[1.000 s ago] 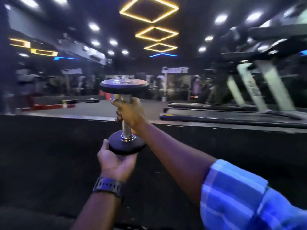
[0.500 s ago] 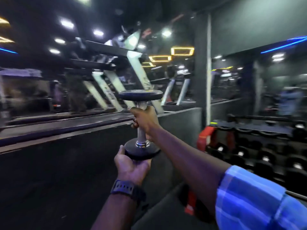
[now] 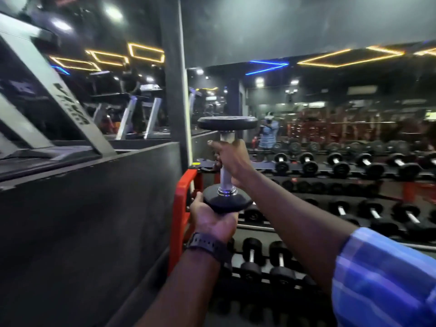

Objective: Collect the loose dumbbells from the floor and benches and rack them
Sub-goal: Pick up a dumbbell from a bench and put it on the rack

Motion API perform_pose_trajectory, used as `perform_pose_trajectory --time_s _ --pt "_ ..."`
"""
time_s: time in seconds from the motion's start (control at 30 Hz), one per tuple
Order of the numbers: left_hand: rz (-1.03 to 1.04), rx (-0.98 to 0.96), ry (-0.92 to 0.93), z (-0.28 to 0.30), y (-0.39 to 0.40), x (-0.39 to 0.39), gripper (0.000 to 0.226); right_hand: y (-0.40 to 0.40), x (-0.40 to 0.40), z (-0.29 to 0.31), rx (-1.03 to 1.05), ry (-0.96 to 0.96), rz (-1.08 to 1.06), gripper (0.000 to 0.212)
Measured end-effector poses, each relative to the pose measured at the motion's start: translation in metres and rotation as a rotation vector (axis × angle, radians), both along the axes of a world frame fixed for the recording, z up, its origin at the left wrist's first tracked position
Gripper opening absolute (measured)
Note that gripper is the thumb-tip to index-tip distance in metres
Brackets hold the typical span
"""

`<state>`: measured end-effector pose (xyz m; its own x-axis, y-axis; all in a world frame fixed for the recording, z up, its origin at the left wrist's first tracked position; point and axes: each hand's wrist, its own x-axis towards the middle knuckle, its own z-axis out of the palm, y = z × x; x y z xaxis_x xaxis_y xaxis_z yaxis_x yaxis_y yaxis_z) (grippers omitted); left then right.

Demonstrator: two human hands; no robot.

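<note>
I carry one black dumbbell (image 3: 227, 122) upright in front of me, its chrome handle vertical. My right hand (image 3: 232, 159) grips the handle just under the top head. My left hand (image 3: 213, 219) cups the bottom head from below, a black watch on its wrist. Just behind the dumbbell stands the rack (image 3: 180, 208), its end frame orange-red, with tiers running off to the right. Several black dumbbells (image 3: 339, 165) lie in rows on its shelves.
A dark low wall (image 3: 94, 208) runs along my left, with treadmills (image 3: 70, 109) behind it. A dark pillar (image 3: 173, 90) rises beside the rack's end. A mirror (image 3: 330, 109) behind the rack reflects the gym and a person in a blue shirt.
The view has swung right and come nearer to the rack, which now fills the right half. Both hands keep the same hold on the upright dumbbell.
</note>
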<state>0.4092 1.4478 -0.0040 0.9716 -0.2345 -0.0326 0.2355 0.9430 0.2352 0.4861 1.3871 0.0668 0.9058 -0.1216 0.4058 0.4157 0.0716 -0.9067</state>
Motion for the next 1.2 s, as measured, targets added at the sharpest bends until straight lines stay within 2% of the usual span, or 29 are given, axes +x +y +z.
perform_pose_trajectory --time_s 0.07,0.2,0.27,0.33,0.47,0.57,0.67,0.73,0.87,1.0,1.2 --pt "-0.094 -0.014 0.048 -0.005 -0.020 0.027 0.065 -0.025 0.023 -0.007 -0.004 0.006 -0.051 0.009" --pt "-0.215 -0.010 0.113 -0.016 -0.045 0.089 0.066 -0.056 0.071 -0.020 -0.006 0.027 -0.241 0.017" --pt "-0.261 -0.003 0.123 -0.020 -0.051 0.123 0.066 -0.064 0.098 -0.022 -0.007 0.036 -0.333 0.027" --pt "-0.305 0.003 0.123 -0.020 -0.055 0.157 0.065 -0.070 0.125 -0.020 0.010 0.058 -0.363 0.032" --pt "-0.399 0.022 0.123 -0.011 -0.058 0.229 0.062 -0.073 0.180 -0.006 0.057 0.079 -0.452 0.010" --pt "-0.432 0.016 0.112 -0.006 -0.063 0.279 0.062 -0.081 0.223 0.001 0.071 0.065 -0.471 0.012" --pt "-0.457 -0.019 0.104 -0.009 -0.078 0.332 0.065 -0.097 0.276 0.000 0.031 0.049 -0.481 0.031" --pt "-0.453 -0.011 0.099 -0.014 -0.095 0.372 0.065 -0.113 0.315 -0.004 -0.007 0.052 -0.460 0.036" --pt "-0.434 -0.016 0.071 -0.026 -0.133 0.452 0.073 -0.153 0.403 -0.016 -0.018 0.072 -0.422 0.034" --pt "-0.390 -0.014 0.049 -0.026 -0.172 0.531 0.076 -0.190 0.490 -0.018 0.045 0.096 -0.375 0.004" --pt "-0.321 0.038 0.148 -0.028 -0.223 0.660 0.066 -0.245 0.627 -0.025 0.071 0.159 -0.301 0.020"
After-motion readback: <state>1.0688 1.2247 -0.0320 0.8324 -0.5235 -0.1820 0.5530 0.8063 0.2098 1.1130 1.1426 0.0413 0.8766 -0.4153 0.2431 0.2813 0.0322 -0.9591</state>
